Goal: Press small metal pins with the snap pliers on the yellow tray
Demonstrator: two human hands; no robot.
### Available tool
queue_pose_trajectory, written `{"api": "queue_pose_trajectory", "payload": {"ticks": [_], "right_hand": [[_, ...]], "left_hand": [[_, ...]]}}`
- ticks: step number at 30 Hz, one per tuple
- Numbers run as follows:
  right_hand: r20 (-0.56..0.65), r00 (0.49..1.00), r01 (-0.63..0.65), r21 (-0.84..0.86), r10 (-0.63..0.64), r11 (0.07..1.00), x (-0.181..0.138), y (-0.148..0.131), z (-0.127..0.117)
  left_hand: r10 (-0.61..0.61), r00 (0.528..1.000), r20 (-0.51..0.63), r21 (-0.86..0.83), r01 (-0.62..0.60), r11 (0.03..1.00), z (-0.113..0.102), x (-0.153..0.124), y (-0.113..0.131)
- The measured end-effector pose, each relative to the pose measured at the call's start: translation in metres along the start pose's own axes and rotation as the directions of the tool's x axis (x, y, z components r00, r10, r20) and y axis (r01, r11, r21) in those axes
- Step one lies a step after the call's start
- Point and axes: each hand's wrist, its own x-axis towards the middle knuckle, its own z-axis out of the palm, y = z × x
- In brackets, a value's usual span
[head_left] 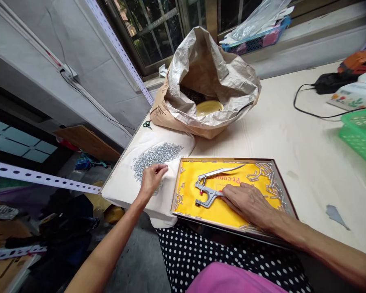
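My left hand (153,178) rests with bent fingers on a pile of small metal pins (156,156) spread over a white cloth pad (131,191); its fingertips pinch together among the pins. My right hand (248,202) lies in a yellow-lined tray (222,211), fingers closed on the lower handle of a grey metal hand press tool (210,188). Several loose pins (270,179) lie along the tray's right and left edges.
A large open paper sack (207,81) with a yellow bowl (209,108) inside stands behind the tray. A green basket (361,132) sits at right, a black cable (311,110) and charger behind it. Small scissors (147,125) lie by the sack. A grey scrap (335,215) lies at the table edge.
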Motion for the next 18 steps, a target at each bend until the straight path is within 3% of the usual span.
{"api": "queue_pose_trajectory", "payload": {"ticks": [3, 6, 11, 18], "right_hand": [[-0.049, 0.996, 0.07, -0.039, -0.072, 0.997, 0.001, 0.0, -0.003], [-0.052, 0.994, 0.094, -0.077, -0.098, 0.993, 0.002, -0.001, -0.007], [0.002, 0.996, 0.091, -0.116, -0.091, 0.989, 0.0, -0.007, -0.013], [-0.019, 0.993, 0.11, -0.111, -0.112, 0.988, 0.001, -0.007, -0.015]], "left_hand": [[-0.032, 0.971, 0.237, -0.172, 0.074, 0.982, 0.02, -0.038, 0.03], [-0.118, 0.93, 0.347, -0.259, 0.216, 0.941, 0.045, -0.068, 0.043], [-0.17, 0.925, 0.341, -0.265, 0.268, 0.926, 0.066, -0.082, 0.041], [-0.061, 0.958, 0.282, -0.162, 0.11, 0.981, 0.061, -0.083, 0.047]]}}
